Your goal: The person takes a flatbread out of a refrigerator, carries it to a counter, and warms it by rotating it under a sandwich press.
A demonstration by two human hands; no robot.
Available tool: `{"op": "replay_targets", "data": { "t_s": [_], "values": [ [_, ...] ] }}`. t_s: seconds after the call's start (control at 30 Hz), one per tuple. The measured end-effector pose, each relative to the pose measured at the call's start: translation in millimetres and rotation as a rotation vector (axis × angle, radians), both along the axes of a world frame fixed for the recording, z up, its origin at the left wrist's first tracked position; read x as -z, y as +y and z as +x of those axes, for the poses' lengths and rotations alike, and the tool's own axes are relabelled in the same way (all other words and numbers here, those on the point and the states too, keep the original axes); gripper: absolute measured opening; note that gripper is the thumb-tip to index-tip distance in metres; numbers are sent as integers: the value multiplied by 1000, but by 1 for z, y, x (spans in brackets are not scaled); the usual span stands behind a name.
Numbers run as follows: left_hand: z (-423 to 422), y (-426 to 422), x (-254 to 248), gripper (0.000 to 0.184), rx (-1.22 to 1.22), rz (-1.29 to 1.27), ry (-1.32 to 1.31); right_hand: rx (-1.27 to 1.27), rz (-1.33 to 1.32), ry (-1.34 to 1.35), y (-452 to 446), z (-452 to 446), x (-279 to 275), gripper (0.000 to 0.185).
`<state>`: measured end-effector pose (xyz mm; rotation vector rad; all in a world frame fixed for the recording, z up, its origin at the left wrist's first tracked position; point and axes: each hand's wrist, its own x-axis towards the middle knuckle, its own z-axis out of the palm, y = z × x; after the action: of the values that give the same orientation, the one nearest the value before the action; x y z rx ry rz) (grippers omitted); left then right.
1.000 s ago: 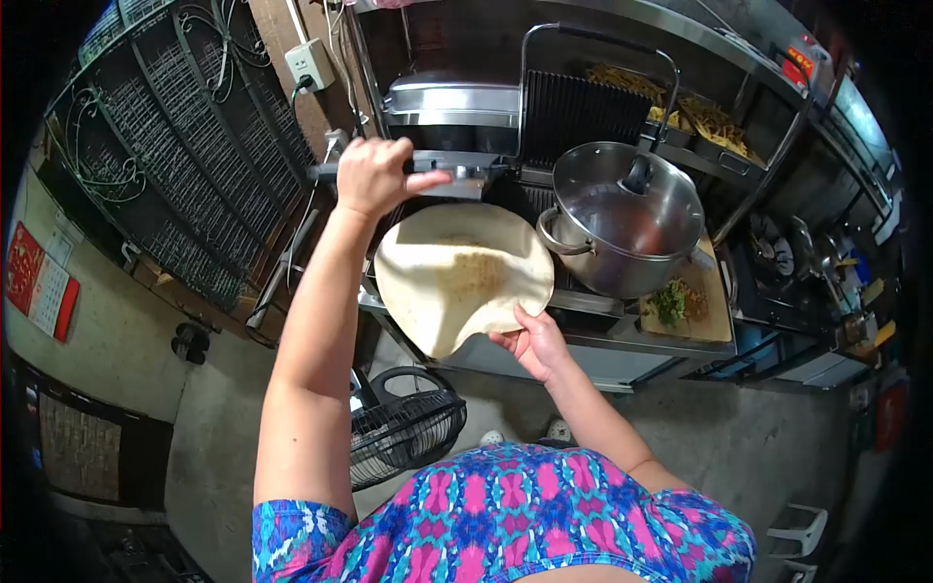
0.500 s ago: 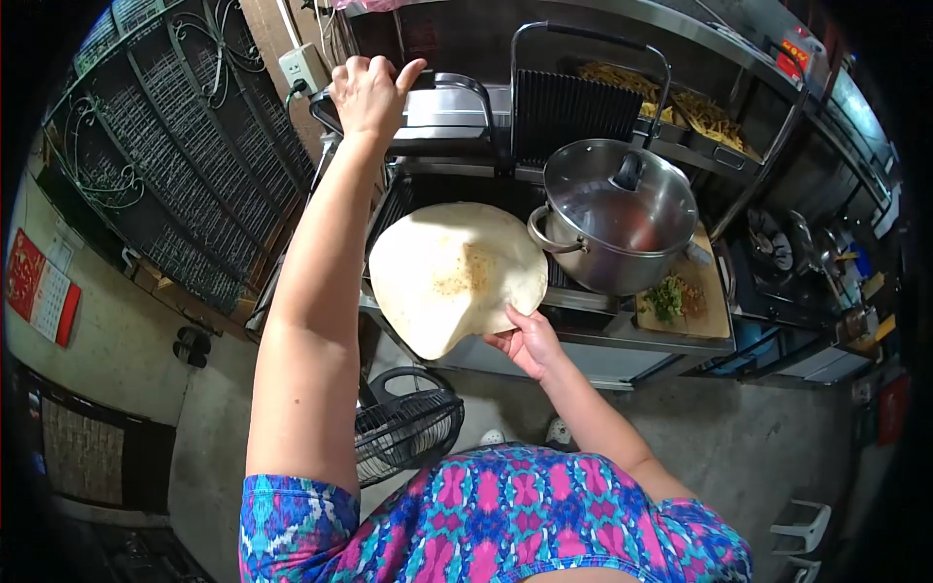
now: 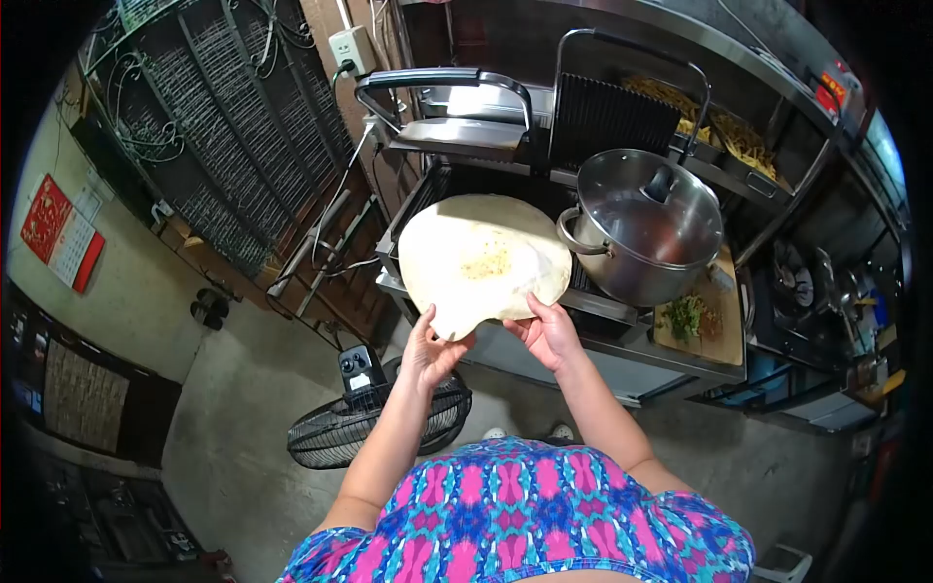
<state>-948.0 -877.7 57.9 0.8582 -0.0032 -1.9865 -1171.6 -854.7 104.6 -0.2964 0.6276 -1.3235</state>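
Observation:
A large, round, pale tortilla (image 3: pixel 457 238) with browned specks near its middle lies over the front of a double contact grill (image 3: pixel 413 204). Gripping its near left edge is my left hand (image 3: pixel 433 356), the thumb on top and the fingers beneath. My right hand (image 3: pixel 549 333) pinches the near right edge in the same way. Between the hands the edge bends. The left grill lid (image 3: pixel 462 134) is raised behind the tortilla. To the right, a steel pot (image 3: pixel 637 277) with a glass lid (image 3: pixel 622 194) stands on the grill's other side, close to the tortilla.
Chopped greens lie on a wooden board (image 3: pixel 724 335) right of the pot. Behind it, trays of yellow strips (image 3: pixel 743 146) sit on a shelf. A black fan (image 3: pixel 340 432) stands on the floor at my left, near a metal rack (image 3: pixel 340 257). A stove (image 3: pixel 792 282) is far right.
My left hand has come down from the left grill lid's handle to the tortilla's near left edge. The right hand still holds the tortilla. The view has shifted slightly.

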Motion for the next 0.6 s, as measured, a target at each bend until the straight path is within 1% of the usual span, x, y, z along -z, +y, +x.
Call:
{"op": "replay_targets", "data": {
  "t_s": [0.13, 0.2, 0.23, 0.3, 0.33, 0.37, 0.4, 0.47, 0.53, 0.57, 0.6],
  "values": [
    [-2, 6, -2, 53, -157, -199, -262, 79, 101, -28, -2, -7, -3, 39],
    [-3, 4, -6, 54, -229, -306, -395, 61, 85, -55, -8, -21, -1, 39],
    [0, 8, -17, 54, -233, -307, -397, 47, 79, -81, -9, -30, 3, 39],
    [13, 21, -58, 58, -216, -421, -560, 24, 69, -136, -10, -39, 9, 40],
    [21, 23, -72, 66, -163, -438, -603, 24, 71, -137, -9, -38, 10, 40],
    [29, 21, -82, 74, -110, -455, -644, 8, 70, -48, -5, -36, 12, 39],
    [36, 14, -88, 74, -110, -453, -644, -7, 68, 40, 1, -33, 15, 38],
    [47, -9, -101, 80, 67, -549, -886, -34, 64, 215, 13, -24, 21, 36],
    [51, -40, -103, 80, 87, -659, -996, 17, 5, 295, 26, -10, 21, 35],
    [49, -59, -107, 80, 89, -664, -995, 21, 2, 295, 31, -6, 18, 35],
    [47, -77, -112, 74, 84, -654, -1057, -22, 24, 274, 37, -1, 14, 33]
  ]
}}
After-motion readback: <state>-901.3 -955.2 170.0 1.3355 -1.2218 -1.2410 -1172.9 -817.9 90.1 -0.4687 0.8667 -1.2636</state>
